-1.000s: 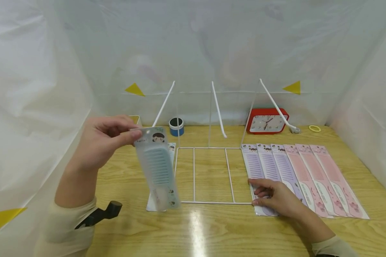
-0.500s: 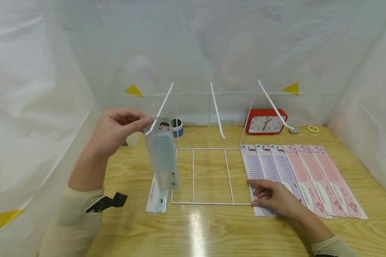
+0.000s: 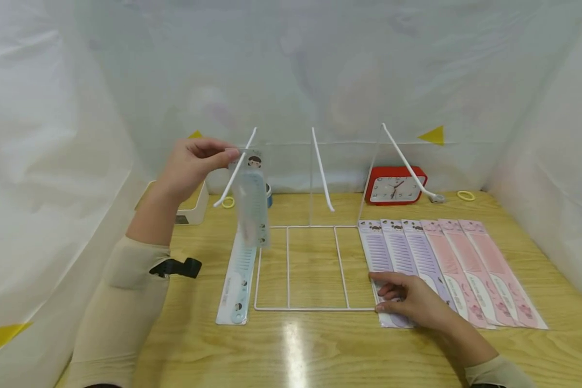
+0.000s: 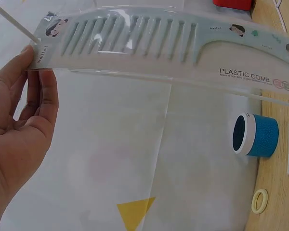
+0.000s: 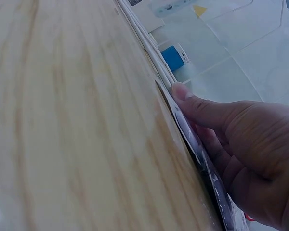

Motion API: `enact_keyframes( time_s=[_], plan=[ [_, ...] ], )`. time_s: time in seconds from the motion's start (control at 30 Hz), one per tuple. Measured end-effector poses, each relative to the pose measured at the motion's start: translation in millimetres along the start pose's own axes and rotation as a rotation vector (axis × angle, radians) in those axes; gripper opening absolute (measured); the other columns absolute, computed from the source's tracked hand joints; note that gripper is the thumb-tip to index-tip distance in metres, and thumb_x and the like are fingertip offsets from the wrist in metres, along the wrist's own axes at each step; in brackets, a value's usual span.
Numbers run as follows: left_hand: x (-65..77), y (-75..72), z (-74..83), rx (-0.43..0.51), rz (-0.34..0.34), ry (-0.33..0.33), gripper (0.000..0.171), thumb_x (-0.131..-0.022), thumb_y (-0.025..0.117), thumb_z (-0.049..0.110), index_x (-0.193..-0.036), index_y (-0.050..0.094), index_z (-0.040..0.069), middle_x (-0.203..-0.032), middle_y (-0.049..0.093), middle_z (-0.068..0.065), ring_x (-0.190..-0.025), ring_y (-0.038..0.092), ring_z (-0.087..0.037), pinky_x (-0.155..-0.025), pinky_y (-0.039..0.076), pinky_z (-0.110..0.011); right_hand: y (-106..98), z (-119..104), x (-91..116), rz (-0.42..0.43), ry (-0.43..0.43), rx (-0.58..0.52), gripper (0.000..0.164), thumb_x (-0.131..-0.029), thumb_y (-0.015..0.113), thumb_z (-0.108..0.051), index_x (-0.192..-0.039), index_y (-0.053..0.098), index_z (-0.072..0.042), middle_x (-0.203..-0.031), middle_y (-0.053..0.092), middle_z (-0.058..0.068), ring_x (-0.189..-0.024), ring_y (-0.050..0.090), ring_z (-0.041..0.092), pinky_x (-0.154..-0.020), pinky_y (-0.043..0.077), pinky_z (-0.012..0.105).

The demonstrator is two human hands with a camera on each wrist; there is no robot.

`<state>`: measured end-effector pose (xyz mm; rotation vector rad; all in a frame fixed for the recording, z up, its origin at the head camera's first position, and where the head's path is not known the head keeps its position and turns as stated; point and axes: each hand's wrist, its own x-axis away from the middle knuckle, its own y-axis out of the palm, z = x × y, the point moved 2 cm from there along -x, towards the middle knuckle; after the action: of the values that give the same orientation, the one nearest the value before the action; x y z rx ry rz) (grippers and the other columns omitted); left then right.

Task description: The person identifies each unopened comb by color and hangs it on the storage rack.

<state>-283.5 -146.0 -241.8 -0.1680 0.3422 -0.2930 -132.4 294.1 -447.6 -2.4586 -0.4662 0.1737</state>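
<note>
Sliding a pale blue comb packet (image 3: 253, 200) back along the rack's left prong (image 3: 230, 181).
In the last second I have lifted the packet up to the wire rack (image 3: 315, 309), and the prong now comes out in front of its top farther from the prong's tip than half a second ago; to me that looks threaded, so I judge this hanging well under way but not yet let go. My left grip (image 3: 188, 166) pinches the packet's top corner, thumb against fingers. My right grip (image 3: 414, 299) is where it was, fingers curled, thumb and forefinger holding the base's right edge, above the purple packets (image 3: 399, 247). The second blue packet (image 3: 233, 285) lies on the desk (image 3: 339, 355) left of the base, more uncovered now.
</note>
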Motion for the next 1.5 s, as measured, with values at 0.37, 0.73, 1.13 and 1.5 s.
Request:
enact_keyframes(
  time_s=[0.37,0.73,1.13,1.5],
  plan=[
    [-16.5,-0.7,-5.7,0.127,-0.028,0.034,0.009,-0.092,0.072,0.01,-0.098,0.079,0.011,-0.098,0.075,0.005,-0.092,0.067,-0.013,-0.088,0.059,-0.024,1,-3,-2,-0.002,0.01,0.002,0.065,-0.081,0.084,-0.025,-0.137,0.06,-0.005,-0.1,0.069,0.003,-0.088,0.065,0.004,-0.074,0.06,0.019],
    [-13.2,1.0,-10.0,0.149,-0.02,0.019,0.007,-0.088,0.076,0.007,-0.091,0.078,0.013,-0.088,0.075,0.005,-0.085,0.069,-0.011,-0.083,0.06,-0.02,-2,-4,0,-0.004,0.0,0.016,0.065,-0.08,0.084,-0.024,-0.138,0.059,-0.004,-0.101,0.069,0.004,-0.087,0.065,0.003,-0.074,0.06,0.019],
    [5.5,-8.5,-33.8,-0.096,-0.02,-0.029,0.024,-0.092,0.073,0.014,-0.116,0.073,0.009,-0.1,0.073,0.012,-0.093,0.068,-0.008,-0.084,0.058,-0.016,-3,-5,1,0.001,-0.005,0.009,0.064,-0.081,0.084,-0.023,-0.137,0.06,-0.004,-0.1,0.07,0.003,-0.087,0.066,0.005,-0.074,0.06,0.019],
    [39.9,-24.4,-98.5,-0.049,-0.14,-0.109,0.05,-0.093,0.071,0.008,-0.141,0.057,0.008,-0.116,0.067,0.013,-0.112,0.061,-0.009,-0.089,0.06,-0.018,-4,-4,2,0.009,-0.015,0.01,0.064,-0.081,0.084,-0.023,-0.137,0.06,-0.004,-0.1,0.07,0.004,-0.087,0.066,0.004,-0.073,0.06,0.019]
  ],
)
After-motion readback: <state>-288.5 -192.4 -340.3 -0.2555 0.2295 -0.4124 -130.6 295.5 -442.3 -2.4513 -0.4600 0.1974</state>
